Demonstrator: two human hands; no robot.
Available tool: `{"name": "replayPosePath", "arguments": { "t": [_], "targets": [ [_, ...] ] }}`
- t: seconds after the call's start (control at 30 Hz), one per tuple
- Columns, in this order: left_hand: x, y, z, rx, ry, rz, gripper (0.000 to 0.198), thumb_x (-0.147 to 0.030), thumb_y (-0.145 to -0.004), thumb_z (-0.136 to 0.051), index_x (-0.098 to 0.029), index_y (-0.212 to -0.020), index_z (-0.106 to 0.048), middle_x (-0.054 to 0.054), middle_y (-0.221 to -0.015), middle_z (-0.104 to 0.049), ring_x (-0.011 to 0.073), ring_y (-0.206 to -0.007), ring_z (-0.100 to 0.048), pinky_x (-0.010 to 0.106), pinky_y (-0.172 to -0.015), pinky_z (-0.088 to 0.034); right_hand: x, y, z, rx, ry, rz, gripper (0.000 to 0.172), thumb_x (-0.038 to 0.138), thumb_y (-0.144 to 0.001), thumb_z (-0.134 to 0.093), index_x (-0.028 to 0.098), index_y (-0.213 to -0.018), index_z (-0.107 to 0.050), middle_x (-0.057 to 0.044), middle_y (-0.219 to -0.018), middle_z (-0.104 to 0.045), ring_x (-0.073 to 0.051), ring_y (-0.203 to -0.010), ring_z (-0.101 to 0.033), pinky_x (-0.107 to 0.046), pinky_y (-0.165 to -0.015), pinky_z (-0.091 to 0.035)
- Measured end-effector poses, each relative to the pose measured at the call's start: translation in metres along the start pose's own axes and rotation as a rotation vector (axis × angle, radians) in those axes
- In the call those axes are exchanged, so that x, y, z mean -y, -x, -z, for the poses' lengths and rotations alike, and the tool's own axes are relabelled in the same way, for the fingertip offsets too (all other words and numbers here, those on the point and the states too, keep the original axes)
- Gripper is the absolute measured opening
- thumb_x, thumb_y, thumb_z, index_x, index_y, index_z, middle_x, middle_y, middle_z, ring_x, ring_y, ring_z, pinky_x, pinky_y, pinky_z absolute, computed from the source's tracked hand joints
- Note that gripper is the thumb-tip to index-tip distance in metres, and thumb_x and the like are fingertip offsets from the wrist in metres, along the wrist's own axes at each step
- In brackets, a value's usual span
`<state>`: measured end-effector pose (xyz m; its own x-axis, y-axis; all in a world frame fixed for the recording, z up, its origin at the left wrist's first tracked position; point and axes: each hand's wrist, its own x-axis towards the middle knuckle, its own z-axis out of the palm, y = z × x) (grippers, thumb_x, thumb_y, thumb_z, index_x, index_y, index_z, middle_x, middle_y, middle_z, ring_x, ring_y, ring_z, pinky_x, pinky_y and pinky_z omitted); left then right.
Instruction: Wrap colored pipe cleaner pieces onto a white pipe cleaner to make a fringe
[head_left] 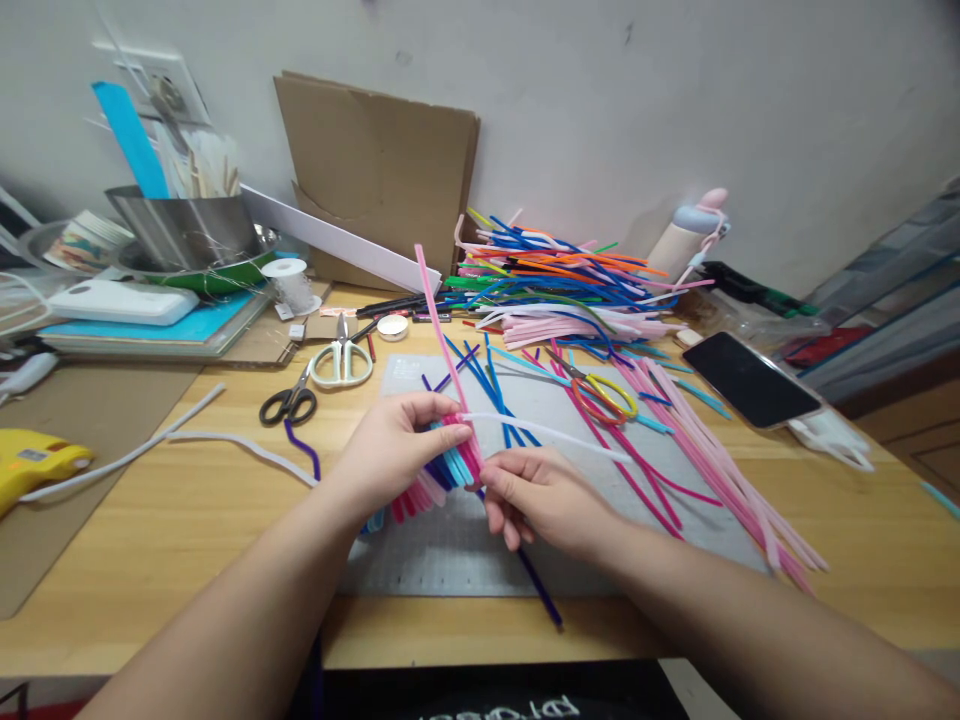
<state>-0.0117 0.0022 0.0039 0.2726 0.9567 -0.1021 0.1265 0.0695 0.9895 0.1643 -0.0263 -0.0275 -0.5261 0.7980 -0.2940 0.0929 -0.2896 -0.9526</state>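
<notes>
While striped pipe-cleaner bundle (450,468) was held over grey cutting mat (420,578), left hand (394,440) pinched it between thumb and fingers; right hand (536,490) pinched its pink lower edge, thumb against forefinger. Long pink strand (431,290) rose from it, white strand (551,431) ran rightward. Beyond: red-and-yellow-handled scissors (576,375) near loose pink pipe cleaners (709,450), smartphone (750,380) at right, heaped pipe cleaners (562,275) by wall.

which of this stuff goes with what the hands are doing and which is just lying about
Probably in the job:
multicoloured stem bundle in the left hand
loose pink stems
cutting mat
red-and-yellow scissors

Apparently just lying about:
phone
bottle
paper cup
</notes>
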Motion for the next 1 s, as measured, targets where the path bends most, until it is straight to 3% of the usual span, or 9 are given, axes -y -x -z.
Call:
{"name": "replayPosePath", "arguments": {
  "t": [0.23, 0.47, 0.73, 1.0],
  "targets": [
    [0.0011, 0.0001, 0.0002, 0.020, -0.006, 0.011, 0.024, -0.033, -0.067, -0.066, -0.013, -0.079, -0.061, 0.002, -0.070, -0.063, 0.0117, -0.060, -0.057, 0.023, -0.057, -0.045, -0.0048, 0.0025, -0.0015, -0.088, 0.141, 0.051, 0.034, 0.045, -0.083, -0.045, 0.014, -0.074, -0.054, 0.002, -0.054, -0.055, -0.004, -0.037, -0.047, -0.015, -0.035, -0.031],
    [-0.0011, 0.0005, 0.0028, 0.008, 0.088, 0.030, 0.023, -0.032, -0.067, -0.067, -0.014, -0.080, -0.060, 0.001, -0.071, -0.064, 0.0111, -0.061, -0.058, 0.022, -0.059, -0.046, -0.0006, 0.0014, -0.0036, -0.055, -0.092, 0.059, 0.036, 0.049, -0.083, -0.041, 0.014, -0.078, -0.051, 0.001, -0.055, -0.056, -0.008, -0.038, -0.052, -0.017, -0.033, -0.034],
    [0.0023, 0.0001, 0.0008, 0.013, 0.090, 0.021, 0.024, -0.031, -0.068, -0.066, -0.014, -0.082, -0.058, 0.001, -0.070, -0.062, 0.0098, -0.059, -0.056, 0.021, -0.058, -0.045, -0.0053, -0.0020, -0.0034, -0.043, -0.036, 0.080, 0.032, 0.046, -0.083, -0.044, 0.016, -0.075, -0.051, 0.003, -0.053, -0.056, -0.005, -0.035, -0.049, -0.013, -0.031, -0.029],
    [0.0005, -0.0002, 0.0001, 0.007, 0.072, 0.032, 0.023, -0.029, -0.066, -0.068, -0.013, -0.081, -0.059, 0.000, -0.069, -0.062, 0.0103, -0.059, -0.056, 0.021, -0.057, -0.044, -0.0074, 0.0001, -0.0041, -0.018, 0.047, 0.107, 0.031, 0.045, -0.086, -0.039, 0.016, -0.076, -0.049, 0.003, -0.055, -0.055, -0.006, -0.038, -0.050, -0.015, -0.033, -0.032]
  ]
}}
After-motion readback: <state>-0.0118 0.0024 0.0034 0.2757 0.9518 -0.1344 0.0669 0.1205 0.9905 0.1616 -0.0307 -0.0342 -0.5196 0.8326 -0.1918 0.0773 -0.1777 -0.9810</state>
